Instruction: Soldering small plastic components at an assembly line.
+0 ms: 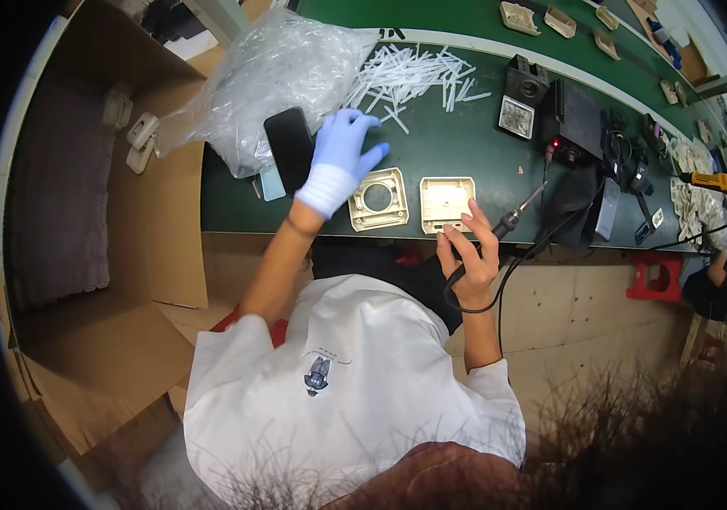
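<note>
My left hand, in a blue glove, reaches over the bench at the near edge of a pile of thin white strips. Its thumb and fingers are apart, and nothing shows between them. Below it lies a cream plastic housing with a round hole. To the right is a second cream housing, a shallow tray shape. My bare right hand is at that tray's lower right edge, fingertips against or just over it. A soldering iron is held in this hand, its tip slanting up and right, away from the housings.
A clear plastic bag and a black phone lie left. A soldering station stands right, its cord looping past my right hand. Beside the bench is a large cardboard box. Beyond, a green surface carries cream parts.
</note>
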`<action>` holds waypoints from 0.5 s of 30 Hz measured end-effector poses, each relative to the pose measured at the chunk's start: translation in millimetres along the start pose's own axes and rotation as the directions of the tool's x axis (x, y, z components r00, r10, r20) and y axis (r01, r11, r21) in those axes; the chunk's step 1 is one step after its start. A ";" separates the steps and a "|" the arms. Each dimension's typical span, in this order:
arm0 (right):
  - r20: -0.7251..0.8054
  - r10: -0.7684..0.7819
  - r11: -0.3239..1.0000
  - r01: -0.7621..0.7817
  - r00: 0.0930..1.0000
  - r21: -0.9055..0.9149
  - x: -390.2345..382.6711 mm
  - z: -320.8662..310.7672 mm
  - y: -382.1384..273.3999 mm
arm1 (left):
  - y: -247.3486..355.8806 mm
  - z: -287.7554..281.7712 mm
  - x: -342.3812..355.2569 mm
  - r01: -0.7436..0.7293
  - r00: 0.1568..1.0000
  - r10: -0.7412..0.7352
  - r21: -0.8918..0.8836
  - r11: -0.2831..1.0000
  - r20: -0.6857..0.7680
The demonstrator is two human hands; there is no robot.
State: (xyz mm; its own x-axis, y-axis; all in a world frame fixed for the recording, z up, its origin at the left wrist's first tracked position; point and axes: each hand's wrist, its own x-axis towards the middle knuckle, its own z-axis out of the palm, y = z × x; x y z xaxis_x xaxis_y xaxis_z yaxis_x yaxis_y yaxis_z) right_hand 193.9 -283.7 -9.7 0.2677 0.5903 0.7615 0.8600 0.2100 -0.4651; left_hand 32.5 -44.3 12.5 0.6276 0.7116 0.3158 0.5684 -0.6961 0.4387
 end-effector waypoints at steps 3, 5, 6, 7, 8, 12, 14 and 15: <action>0.024 -0.027 0.999 0.026 0.999 0.034 11.0 2.2 -5.5 | -11.6 27.6 51.9 0.126 0.977 -0.157 0.201 0.972 0.147; 0.018 -0.021 0.999 0.020 1.000 0.033 12.3 1.9 -6.0 | -20.7 37.4 60.9 0.158 0.947 -0.229 0.294 0.943 0.225; 0.010 -0.011 0.999 0.011 1.000 0.035 13.0 2.1 -5.3 | -26.0 38.9 61.1 0.098 0.960 -0.181 0.347 0.933 0.214; 0.014 -0.017 0.999 0.016 1.000 0.034 15.2 3.8 -3.5 | -31.2 40.4 60.9 0.043 0.970 -0.134 0.399 0.916 0.204; 0.007 0.001 1.000 -0.001 1.000 0.029 15.3 3.2 -2.1 | -23.3 31.7 62.3 0.086 0.949 -0.187 0.364 0.927 0.252; 0.020 0.022 0.999 -0.022 1.000 -0.028 31.6 4.9 -3.9 | -21.9 -4.8 39.2 0.025 0.962 -0.097 0.270 0.963 0.255; 0.046 0.022 0.999 -0.020 0.999 -0.033 43.7 7.5 -1.0 | -13.9 -28.4 33.6 0.047 0.966 -0.123 0.311 0.949 0.228; 0.066 0.018 0.999 -0.015 0.998 -0.038 53.0 10.5 -0.8 | -11.5 -37.8 29.3 0.067 0.970 -0.144 0.354 0.933 0.197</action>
State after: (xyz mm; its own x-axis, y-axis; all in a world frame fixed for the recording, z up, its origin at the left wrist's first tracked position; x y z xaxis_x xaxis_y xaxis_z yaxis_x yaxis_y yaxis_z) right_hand 202.9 -244.4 26.3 0.2539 0.6440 0.7217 0.8718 0.1708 -0.4591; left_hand 24.3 -11.8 48.6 0.6315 0.7715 0.0775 0.7604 -0.6357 0.1330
